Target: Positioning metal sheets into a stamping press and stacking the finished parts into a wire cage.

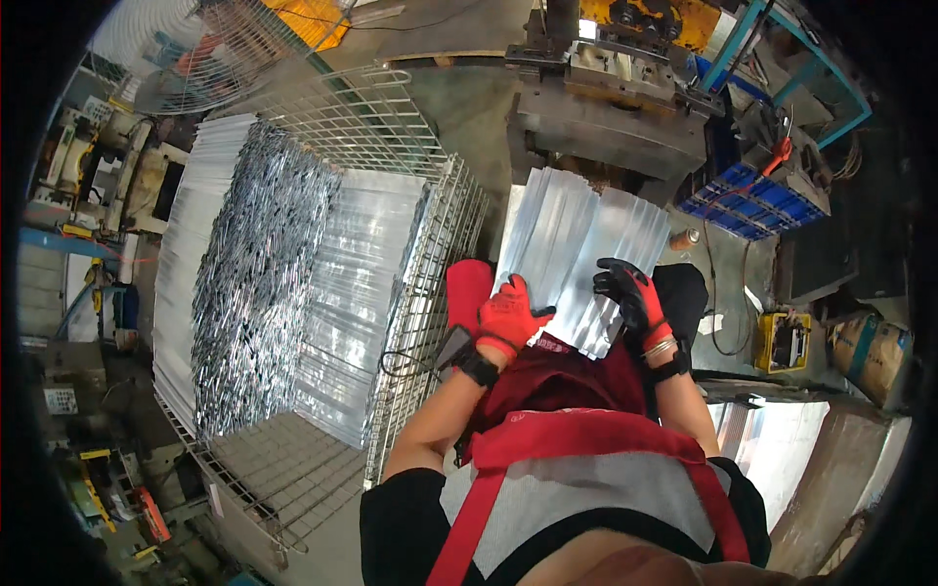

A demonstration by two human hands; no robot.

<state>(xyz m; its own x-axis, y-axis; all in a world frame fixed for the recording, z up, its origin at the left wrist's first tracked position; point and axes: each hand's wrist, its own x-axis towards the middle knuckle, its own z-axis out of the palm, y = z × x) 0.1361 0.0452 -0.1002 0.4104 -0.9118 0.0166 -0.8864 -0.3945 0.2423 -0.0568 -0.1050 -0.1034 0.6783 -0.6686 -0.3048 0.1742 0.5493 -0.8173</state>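
Note:
In front of my lap stand two side-by-side stacks of thin, shiny metal strips, a left stack (550,227) and a right stack (625,234). My left hand (510,314), in a red glove, rests at the near left edge of the left stack, its fingers spread and thumb pointing right. Over the near right part of the right stack is my right hand (633,298), in a red and black glove. Its fingers are apart and loosely bent, with nothing seen between them. Whether its fingertips touch the strips I cannot tell.
A wire mesh cage (430,283) at my left holds large stacks of metal strips (357,293). Ahead stands a heavy machine (611,122). A blue crate (747,200), a yellow box (784,342) and a small can (684,238) are on the right. A large fan (195,59) stands far left.

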